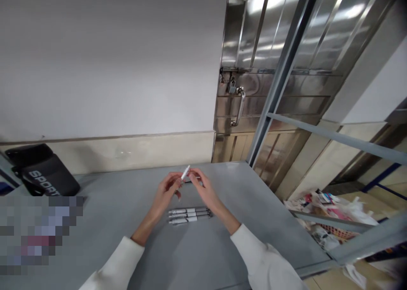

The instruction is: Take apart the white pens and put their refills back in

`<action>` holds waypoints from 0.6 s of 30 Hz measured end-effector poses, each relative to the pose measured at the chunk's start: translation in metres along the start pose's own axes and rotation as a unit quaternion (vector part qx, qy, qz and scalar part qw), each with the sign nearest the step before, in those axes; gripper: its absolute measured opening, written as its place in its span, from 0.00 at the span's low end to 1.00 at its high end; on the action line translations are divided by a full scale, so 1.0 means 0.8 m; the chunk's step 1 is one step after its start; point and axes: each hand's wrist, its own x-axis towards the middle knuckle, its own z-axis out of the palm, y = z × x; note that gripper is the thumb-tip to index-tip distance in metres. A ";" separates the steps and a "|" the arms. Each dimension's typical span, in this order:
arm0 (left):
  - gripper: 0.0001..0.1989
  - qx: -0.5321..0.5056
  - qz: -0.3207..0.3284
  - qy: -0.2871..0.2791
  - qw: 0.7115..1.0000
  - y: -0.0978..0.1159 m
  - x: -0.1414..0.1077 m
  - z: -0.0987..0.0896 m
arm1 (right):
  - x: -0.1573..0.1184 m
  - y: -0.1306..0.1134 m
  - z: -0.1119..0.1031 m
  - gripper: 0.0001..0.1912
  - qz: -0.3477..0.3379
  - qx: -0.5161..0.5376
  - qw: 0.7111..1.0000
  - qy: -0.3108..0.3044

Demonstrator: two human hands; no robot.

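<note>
Above the grey tabletop, a slim white pen barrel (185,172) points up and slightly right between my two hands. My left hand (168,187) is closed in a pinch around its lower part. At its upper right side, the bent fingers of my right hand (202,185) close in and touch it. A short dark sliver shows just below the barrel, between the hands; what it is stays unclear. Just nearer to me, several pens (190,216) lie side by side on the table, white on the left half and greyish towards the right.
The grey table (127,213) runs up to a wall. A black case marked SPORT (47,175) stands at its back left, beside a blurred-out patch. Metal shelf posts (270,99) rise at the right, before a padlocked metal door (251,82). Plastic bags (337,209) fill a lower shelf.
</note>
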 end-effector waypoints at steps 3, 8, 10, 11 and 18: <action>0.16 0.007 -0.015 -0.012 1.000 0.006 0.000 0.001 | 0.015 -0.002 0.010 0.16 -0.003 0.041 0.999 0.001; 0.16 0.009 -0.036 -0.010 0.999 0.010 0.001 -0.004 | 0.022 0.001 0.025 0.19 0.027 0.109 0.993 0.031; 0.16 0.016 -0.031 -0.014 0.999 0.010 0.000 -0.007 | 0.019 0.001 0.027 0.20 0.035 0.120 0.992 0.034; 0.16 0.021 -0.029 -0.017 0.999 0.010 0.000 -0.008 | 0.017 0.000 0.028 0.20 0.037 0.122 0.991 0.034; 0.17 0.080 -0.012 -0.045 0.996 0.006 -0.001 -0.007 | 0.009 0.001 0.021 0.23 0.065 0.181 0.980 0.055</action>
